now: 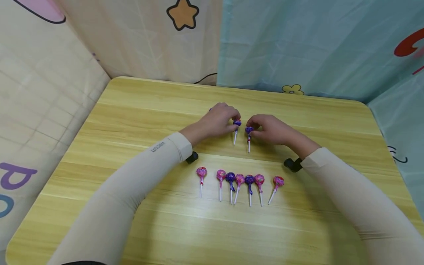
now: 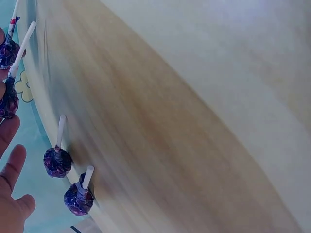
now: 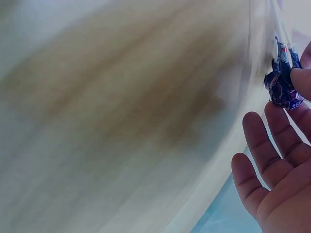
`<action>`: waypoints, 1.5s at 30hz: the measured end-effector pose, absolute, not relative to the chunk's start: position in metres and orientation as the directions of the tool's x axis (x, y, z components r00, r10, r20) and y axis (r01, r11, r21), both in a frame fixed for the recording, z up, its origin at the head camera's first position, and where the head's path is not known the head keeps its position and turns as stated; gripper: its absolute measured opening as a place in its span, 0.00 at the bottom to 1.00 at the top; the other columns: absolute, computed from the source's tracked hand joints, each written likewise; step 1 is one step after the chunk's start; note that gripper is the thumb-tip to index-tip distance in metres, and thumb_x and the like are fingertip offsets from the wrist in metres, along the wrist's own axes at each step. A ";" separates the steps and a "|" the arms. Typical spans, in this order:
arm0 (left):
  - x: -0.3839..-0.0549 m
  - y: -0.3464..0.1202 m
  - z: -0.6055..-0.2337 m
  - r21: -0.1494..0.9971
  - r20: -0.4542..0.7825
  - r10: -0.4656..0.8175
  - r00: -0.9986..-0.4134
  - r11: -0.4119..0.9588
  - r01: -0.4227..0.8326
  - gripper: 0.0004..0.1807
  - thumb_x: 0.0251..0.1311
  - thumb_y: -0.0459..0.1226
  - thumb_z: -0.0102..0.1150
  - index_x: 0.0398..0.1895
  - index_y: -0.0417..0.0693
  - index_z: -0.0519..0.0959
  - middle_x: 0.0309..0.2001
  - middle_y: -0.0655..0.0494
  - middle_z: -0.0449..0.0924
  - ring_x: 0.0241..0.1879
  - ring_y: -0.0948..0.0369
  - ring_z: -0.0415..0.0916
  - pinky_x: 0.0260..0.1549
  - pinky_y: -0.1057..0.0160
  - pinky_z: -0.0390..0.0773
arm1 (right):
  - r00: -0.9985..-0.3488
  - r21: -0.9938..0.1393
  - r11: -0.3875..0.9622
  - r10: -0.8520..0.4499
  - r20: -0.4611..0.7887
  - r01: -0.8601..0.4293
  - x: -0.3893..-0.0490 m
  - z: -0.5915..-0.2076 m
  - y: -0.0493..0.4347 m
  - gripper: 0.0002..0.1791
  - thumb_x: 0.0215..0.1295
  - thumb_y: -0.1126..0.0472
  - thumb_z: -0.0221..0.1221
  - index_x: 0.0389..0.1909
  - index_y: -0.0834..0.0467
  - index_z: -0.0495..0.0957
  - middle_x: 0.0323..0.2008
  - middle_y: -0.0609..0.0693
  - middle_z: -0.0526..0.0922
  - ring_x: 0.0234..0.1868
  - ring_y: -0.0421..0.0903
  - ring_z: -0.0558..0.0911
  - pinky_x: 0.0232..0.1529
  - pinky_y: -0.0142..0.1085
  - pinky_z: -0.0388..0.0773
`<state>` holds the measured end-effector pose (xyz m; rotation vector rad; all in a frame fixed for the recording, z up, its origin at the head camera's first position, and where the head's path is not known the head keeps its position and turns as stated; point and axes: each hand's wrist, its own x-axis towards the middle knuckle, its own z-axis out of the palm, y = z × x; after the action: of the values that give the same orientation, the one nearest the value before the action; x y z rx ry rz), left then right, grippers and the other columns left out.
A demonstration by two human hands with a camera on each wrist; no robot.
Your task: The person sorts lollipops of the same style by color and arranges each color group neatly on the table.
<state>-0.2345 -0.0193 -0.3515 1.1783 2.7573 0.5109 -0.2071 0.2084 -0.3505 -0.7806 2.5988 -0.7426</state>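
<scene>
My left hand point(image 1: 220, 119) pinches a purple-wrapped lollipop point(image 1: 236, 122) by its round head, white stick pointing toward me. Just right of it, my right hand point(image 1: 269, 129) holds another purple lollipop point(image 1: 249, 130) between thumb and fingers, its stick also pointing down toward me. The two heads are a small gap apart in the head view. In the right wrist view, the other fingers point(image 3: 265, 141) spread out below the wrapped candy point(image 3: 284, 90). Two more purple lollipops, one point(image 2: 57, 162) beside the other point(image 2: 79, 199), lie on the table near my left hand, mostly hidden behind it in the head view.
Nearer me on the wooden table point(image 1: 165, 235) lies a loose row of lollipops, pink ones point(image 1: 201, 172) and purple ones point(image 1: 230, 177), sticks toward me. Printed curtains point(image 1: 149, 40) hang behind the far edge. Black wrist cameras point(image 1: 293, 165) sit under both sleeves.
</scene>
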 end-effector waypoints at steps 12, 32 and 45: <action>-0.250 -0.018 -0.357 0.361 0.032 0.692 -0.721 0.665 0.654 0.15 0.66 0.45 0.62 0.50 0.47 0.82 0.45 0.58 0.82 0.47 0.56 0.71 0.57 0.56 0.64 | -0.818 -0.545 0.748 -0.546 -0.183 -0.378 -0.226 -0.349 0.205 0.12 0.68 0.65 0.59 0.50 0.63 0.78 0.46 0.56 0.83 0.50 0.53 0.80 0.54 0.51 0.74; -0.267 -0.011 -0.362 0.359 -0.049 0.643 -0.765 0.726 0.587 0.16 0.67 0.46 0.60 0.52 0.49 0.81 0.47 0.58 0.83 0.47 0.57 0.72 0.58 0.57 0.64 | -0.848 -0.544 0.782 -0.482 -0.219 -0.304 -0.248 -0.350 0.201 0.14 0.69 0.65 0.57 0.53 0.63 0.77 0.47 0.60 0.82 0.51 0.55 0.78 0.55 0.51 0.72; -0.271 -0.012 -0.361 0.325 -0.087 0.606 -0.791 0.768 0.552 0.15 0.69 0.46 0.57 0.52 0.50 0.80 0.45 0.59 0.81 0.48 0.56 0.71 0.59 0.56 0.64 | -0.847 -0.521 0.799 -0.475 -0.239 -0.301 -0.251 -0.355 0.193 0.15 0.70 0.64 0.57 0.55 0.63 0.77 0.49 0.60 0.81 0.50 0.54 0.78 0.52 0.50 0.73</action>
<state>-0.2709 -0.0120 -0.3614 0.9178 2.7750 0.4235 -0.2509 0.1932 -0.3552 -0.5883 2.6273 -0.6756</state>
